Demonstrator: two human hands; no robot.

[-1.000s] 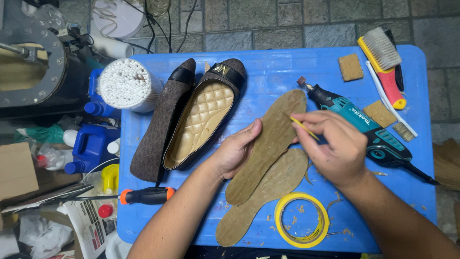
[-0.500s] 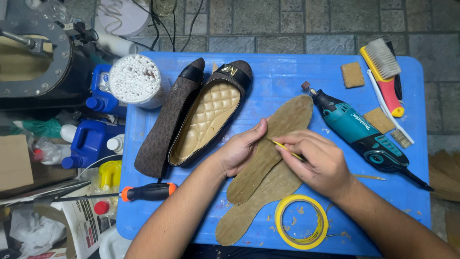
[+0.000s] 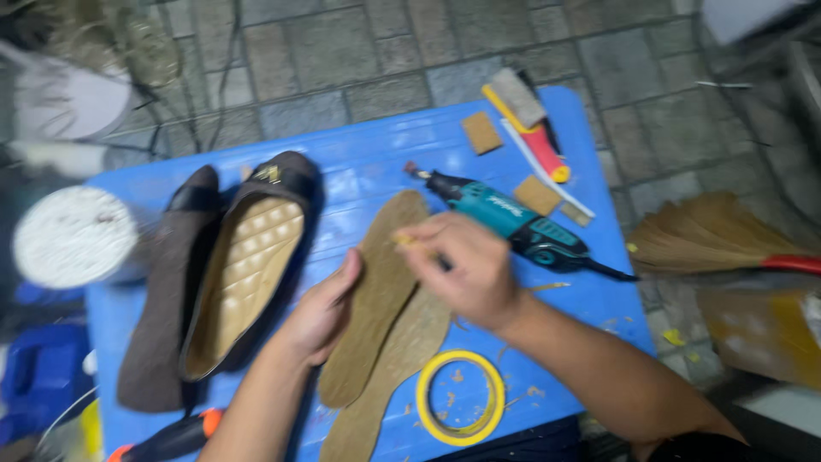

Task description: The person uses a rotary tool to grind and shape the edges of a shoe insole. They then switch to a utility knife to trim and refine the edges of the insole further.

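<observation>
We note a blue plastic table (image 3: 376, 162) set on grey paving, and we place everything against the upper insole (image 3: 376, 299), a brown cork-coloured sole shape lying lengthwise near the table's middle. Our left hand (image 3: 321, 312) presses flat against the insole's left edge, fingers loosely curled, pinning it rather than gripping. Our right hand (image 3: 462, 265) sits over the insole's upper right part, fingers pinched around a thin yellow pencil (image 3: 402, 241) whose tip touches the insole; blur hides most of the shaft. A second insole (image 3: 389, 376) lies under the first, angled out below and to the right of it. Just below and right of the insoles rests a yellow tape ring (image 3: 460, 398), with scattered shavings inside and around it. Right of the insole, behind the right hand, lies a teal rotary tool (image 3: 505, 218). Left of the insole sit two flat shoes: a quilted tan-lined shoe (image 3: 244, 274) upright, and a brown shoe (image 3: 167, 291) sole-up touching its far side. Further left stands a white round tub (image 3: 73, 235). Beyond the rotary tool lie a brush with red and yellow handle (image 3: 534, 128) and small cork blocks (image 3: 481, 133). Off the table, well right of the insole, rests a straw broom (image 3: 701, 235).
</observation>
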